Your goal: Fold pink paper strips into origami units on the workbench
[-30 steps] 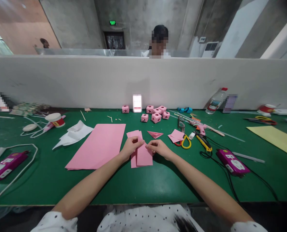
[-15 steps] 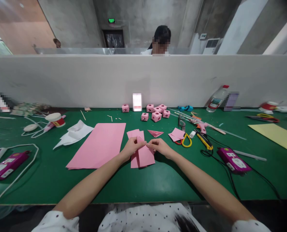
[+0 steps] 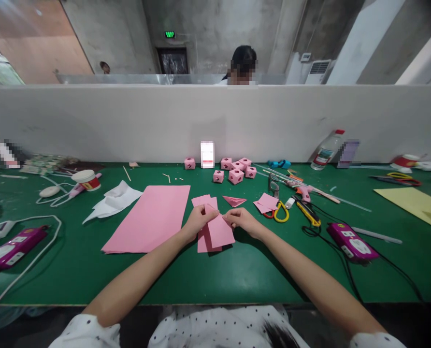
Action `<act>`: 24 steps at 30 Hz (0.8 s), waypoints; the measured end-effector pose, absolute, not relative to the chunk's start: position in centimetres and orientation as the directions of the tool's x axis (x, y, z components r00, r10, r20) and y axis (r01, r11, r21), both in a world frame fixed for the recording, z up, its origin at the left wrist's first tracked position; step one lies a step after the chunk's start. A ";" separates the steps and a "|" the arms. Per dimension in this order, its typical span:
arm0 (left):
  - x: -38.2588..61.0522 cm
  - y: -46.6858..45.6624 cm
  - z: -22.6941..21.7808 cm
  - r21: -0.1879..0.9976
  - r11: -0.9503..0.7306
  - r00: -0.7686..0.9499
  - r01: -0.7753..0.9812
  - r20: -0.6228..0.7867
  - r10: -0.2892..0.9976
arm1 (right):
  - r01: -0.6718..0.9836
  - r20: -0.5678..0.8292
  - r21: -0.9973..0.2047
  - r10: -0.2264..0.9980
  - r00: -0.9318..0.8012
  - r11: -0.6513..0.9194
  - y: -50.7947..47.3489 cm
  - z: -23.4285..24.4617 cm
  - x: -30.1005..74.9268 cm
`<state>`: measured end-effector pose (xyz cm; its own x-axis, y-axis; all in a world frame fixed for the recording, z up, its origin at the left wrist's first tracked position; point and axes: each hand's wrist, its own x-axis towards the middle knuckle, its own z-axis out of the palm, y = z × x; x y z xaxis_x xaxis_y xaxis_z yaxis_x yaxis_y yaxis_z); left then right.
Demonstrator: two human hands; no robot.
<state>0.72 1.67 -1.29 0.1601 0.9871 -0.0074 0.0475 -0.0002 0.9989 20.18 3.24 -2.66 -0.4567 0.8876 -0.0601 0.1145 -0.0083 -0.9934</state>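
Observation:
A strip of pink paper [image 3: 220, 232] is held between my two hands above the green table, tilted over other pink paper pieces [image 3: 204, 241] beneath it. My left hand [image 3: 198, 221] pinches its upper left edge, and my right hand [image 3: 242, 220] pinches the right edge with thumb and finger. Just beyond my hands lies a folded pink paper piece [image 3: 233, 201]. To its right are small pink paper squares [image 3: 266, 203], partly over yellow-and-red scissors [image 3: 281, 212]. A stack of large pink sheets [image 3: 150, 220] rests left of my hands.
Several pink paper cubes [image 3: 236, 176] and a lit phone [image 3: 207, 154] stand at the back. Crumpled white paper [image 3: 116, 200] and a paper cup [image 3: 86, 180] are on the left. A pink glue gun [image 3: 304, 192], a yellow cutter [image 3: 308, 214] and a purple power strip [image 3: 352, 241] lie right.
The held pink strip has tilted slightly, its lower end swinging to the right. Both hands keep their pinch. The whole view has shifted a little.

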 end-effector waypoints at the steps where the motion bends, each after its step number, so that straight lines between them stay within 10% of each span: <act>1: 0.7 1.7 -1.3 0.999 0.004 0.174 0.038 -0.010 0.985 | 0.111 -0.056 -0.994 0.883 -0.465 -0.005 3.3 -2.7 20.2; 24: 0.8 1.7 -2.0 0.998 0.059 0.298 -0.010 -0.054 0.953 | 0.156 -0.022 -0.985 0.843 -0.537 0.073 3.1 -2.7 20.0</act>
